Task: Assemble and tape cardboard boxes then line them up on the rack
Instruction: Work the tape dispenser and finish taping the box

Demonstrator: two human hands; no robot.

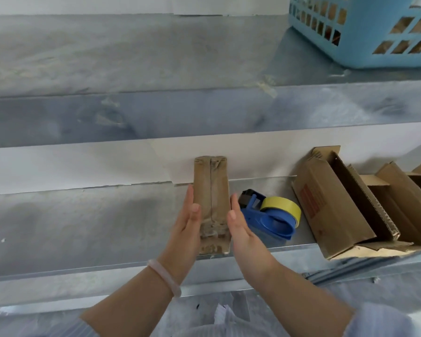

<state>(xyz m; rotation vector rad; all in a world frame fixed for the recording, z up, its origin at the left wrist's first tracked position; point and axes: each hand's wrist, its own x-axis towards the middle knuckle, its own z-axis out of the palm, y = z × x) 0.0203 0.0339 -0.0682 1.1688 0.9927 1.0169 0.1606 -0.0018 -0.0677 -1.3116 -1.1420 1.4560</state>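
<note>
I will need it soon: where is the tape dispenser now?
In the head view, the tape dispenser lies on the lower shelf, right of centre, between the taped box and the unfinished boxes.

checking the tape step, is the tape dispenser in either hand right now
No, the tape dispenser lies on the shelf, while the left hand and right hand flank the taped box.

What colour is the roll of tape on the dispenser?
Yellow tape roll on a blue dispenser; head view.
</note>
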